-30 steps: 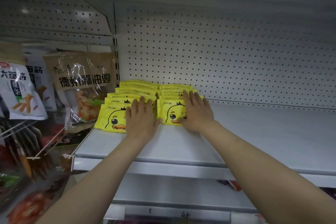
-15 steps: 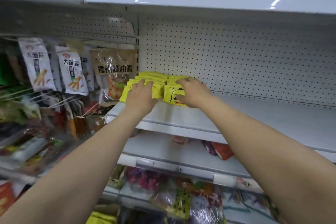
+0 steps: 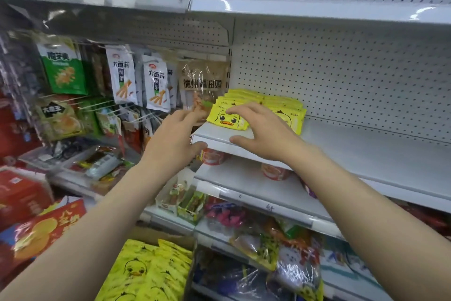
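Note:
Two rows of yellow duck packets (image 3: 227, 118) lie stacked at the left end of a white shelf (image 3: 366, 151). My right hand (image 3: 266, 134) hovers in front of them with fingers spread, its fingertips near the front left packet and its thumb over the shelf edge; it holds nothing. My left hand (image 3: 174, 140) is off the shelf's left corner, fingers relaxed and blurred, also holding nothing. Several more yellow duck packets (image 3: 146, 274) sit in a cardboard box low down, between my forearms.
Hanging snack bags (image 3: 156, 85) fill the pegs left of the shelf. A clear bag with brown label (image 3: 202, 85) hangs right beside the duck packets. Lower shelves (image 3: 256, 200) hold cups and mixed snacks. Red boxes (image 3: 31, 222) stand at lower left.
Both hands have come back off the duck packets toward me and opened. The view has pulled back and dropped, showing lower shelves and the box of packets.

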{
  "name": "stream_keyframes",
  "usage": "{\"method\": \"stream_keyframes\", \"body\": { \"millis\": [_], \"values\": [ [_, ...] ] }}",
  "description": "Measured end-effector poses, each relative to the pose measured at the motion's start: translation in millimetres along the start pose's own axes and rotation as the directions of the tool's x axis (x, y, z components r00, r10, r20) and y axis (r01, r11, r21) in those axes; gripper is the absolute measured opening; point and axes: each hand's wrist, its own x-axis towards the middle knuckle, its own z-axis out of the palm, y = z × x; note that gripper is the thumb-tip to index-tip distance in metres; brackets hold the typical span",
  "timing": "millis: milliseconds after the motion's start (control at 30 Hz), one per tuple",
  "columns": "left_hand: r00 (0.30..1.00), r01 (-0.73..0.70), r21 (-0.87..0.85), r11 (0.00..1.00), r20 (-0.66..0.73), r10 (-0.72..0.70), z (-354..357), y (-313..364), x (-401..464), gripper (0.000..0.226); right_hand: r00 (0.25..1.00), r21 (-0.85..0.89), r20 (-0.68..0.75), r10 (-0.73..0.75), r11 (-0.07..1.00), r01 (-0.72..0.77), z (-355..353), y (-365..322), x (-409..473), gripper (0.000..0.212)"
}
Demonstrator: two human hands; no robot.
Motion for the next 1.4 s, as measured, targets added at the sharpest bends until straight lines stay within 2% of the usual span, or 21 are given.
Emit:
{"method": "stream_keyframes", "body": {
  "millis": [133,333,600,767,900,967,1133,1300,1400],
  "values": [
    [0.999,-0.038,0.012,0.999,-0.022,0.038,5.5,-36.5,-12.8,0.065,0.999,0.002,0.028,-0.035,0.999,0.035,30.2,-20.8,10.0,0.061],
    [1.0,-0.017,0.06,0.998,0.003,0.017,23.2,-122.6,-16.6,0.068,0.995,0.033,0.085,-0.043,0.999,0.04,103.7,-62.5,60.3,0.06],
    [0.981,0.033,0.065,0.997,0.189,-0.044,71.0,-247.7,-27.9,0.062,0.972,0.088,0.236,-0.015,0.996,-0.006,229.6,-118.2,133.1,0.066],
    [0.943,0.105,0.041,0.994,0.313,-0.113,118.5,-297.0,-58.1,0.063,0.915,0.151,0.404,0.015,0.985,-0.083,311.5,-127.2,141.7,0.066],
    [0.861,0.268,0.018,0.963,0.444,-0.247,165.7,-329.0,-98.8,0.065,0.826,0.178,0.562,0.05,0.968,-0.179,381.7,-128.9,133.6,0.069],
    [0.797,0.334,0.028,0.942,0.526,-0.298,190.9,-342.9,-126.1,0.061,0.764,0.181,0.642,0.061,0.957,-0.228,418.9,-130.3,120.5,0.069],
    [0.532,0.531,0.095,0.842,0.737,-0.418,250.6,-359.6,-201.4,0.064,0.553,0.14,0.832,0.054,0.943,-0.302,502.3,-135.7,65.3,0.066],
    [0.286,0.661,0.098,0.744,0.883,-0.371,296.1,-350.2,-272.7,0.064,0.312,0.074,0.948,0.058,0.916,-0.394,557.7,-141.8,-6.9,0.055],
    [0.218,0.701,0.062,0.71,0.93,-0.296,316.1,-332.2,-306.1,0.06,0.199,0.078,0.98,0.015,0.889,-0.451,574.9,-146.3,-48.7,0.048]
  ]
}}
